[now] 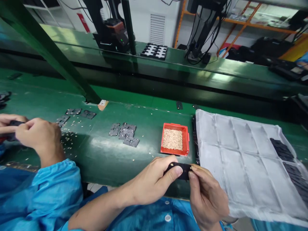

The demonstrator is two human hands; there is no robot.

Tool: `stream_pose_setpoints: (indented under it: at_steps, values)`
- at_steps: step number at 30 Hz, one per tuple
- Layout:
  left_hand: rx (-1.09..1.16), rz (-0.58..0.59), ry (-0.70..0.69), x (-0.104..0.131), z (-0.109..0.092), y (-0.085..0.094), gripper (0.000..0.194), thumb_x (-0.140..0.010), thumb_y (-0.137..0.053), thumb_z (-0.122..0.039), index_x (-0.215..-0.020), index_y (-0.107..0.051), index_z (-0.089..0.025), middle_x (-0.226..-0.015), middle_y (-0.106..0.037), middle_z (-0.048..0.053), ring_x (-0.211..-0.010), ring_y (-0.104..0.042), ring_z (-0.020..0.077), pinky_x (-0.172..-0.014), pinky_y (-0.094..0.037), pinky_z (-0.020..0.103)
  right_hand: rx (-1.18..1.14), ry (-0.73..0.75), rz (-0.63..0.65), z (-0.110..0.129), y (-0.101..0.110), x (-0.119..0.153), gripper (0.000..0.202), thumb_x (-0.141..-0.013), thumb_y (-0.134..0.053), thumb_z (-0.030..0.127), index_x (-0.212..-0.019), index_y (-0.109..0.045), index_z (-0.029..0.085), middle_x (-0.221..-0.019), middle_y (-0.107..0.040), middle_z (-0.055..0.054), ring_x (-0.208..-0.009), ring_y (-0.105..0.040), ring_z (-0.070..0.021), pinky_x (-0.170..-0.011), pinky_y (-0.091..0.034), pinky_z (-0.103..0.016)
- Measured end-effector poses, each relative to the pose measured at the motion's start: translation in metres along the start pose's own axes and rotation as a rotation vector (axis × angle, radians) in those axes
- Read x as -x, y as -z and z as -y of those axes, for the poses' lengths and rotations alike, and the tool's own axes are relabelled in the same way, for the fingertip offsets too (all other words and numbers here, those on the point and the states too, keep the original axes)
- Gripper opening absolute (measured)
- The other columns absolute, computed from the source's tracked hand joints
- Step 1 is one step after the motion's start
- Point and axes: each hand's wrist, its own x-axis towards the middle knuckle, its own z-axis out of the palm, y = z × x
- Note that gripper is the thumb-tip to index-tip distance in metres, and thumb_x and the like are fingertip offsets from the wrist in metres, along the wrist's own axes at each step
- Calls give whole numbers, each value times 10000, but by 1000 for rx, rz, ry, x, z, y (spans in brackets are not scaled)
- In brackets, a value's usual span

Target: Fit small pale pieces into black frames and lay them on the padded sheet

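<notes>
A small black plastic part [184, 171] is held between both hands in front of my body. My left hand [156, 179] grips its left end, with the thumb on top beside a small pale piece. On its right end, the thumb and fingers of my right hand [208, 192] are pinched together, close to another small pale piece. Just beyond the hands stands a red bin [187, 141] full of small pale pieces [172, 139]. Several flat black parts [127, 131] lie in a loose cluster left of the bin.
At right, a white divided tray [235, 160] holds stacked black parts [281, 149]. A co-worker's hands [40, 134] work at far left, near scattered pale pieces. A green post [55, 57] slants across the bench. A black tray [154, 51] sits on the back ledge.
</notes>
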Motion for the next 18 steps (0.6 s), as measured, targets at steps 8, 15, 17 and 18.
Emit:
stream_pose_setpoints:
  at_steps: [8,15,17,18]
  values:
    - [109,-17,40,1,4,0,370,-1095,-455,-449,-844,-507,-181,-653,-412,-61,-576,-363,89,-545,-289,234,40,54,59,2,0,-6,328,-882,-736,-37,-1139,-763,164,-1007,-809,-57,-898,-799,-194,-795,-677,-301]
    - [255,-13,111,4,12,-1,381,-1096,-466,-475,-841,-482,-191,-662,-441,-63,-546,-382,75,-513,-320,205,16,3,127,2,-2,-7,291,-893,-703,-44,-1094,-736,162,-969,-783,-47,-844,-776,-168,-737,-650,-261]
    - [328,-10,146,4,15,-3,407,-1083,-483,-524,-838,-461,-200,-654,-438,-69,-525,-363,69,-485,-306,196,-2,-39,146,2,-3,-6,289,-902,-690,-42,-1095,-726,170,-968,-770,-43,-822,-764,-158,-714,-642,-251]
    - [375,-7,164,4,17,-4,425,-1073,-495,-555,-837,-450,-205,-648,-432,-74,-513,-348,66,-469,-294,191,-15,-64,155,2,-3,-6,286,-907,-686,-39,-1093,-722,175,-962,-762,-39,-801,-756,-151,-694,-635,-244]
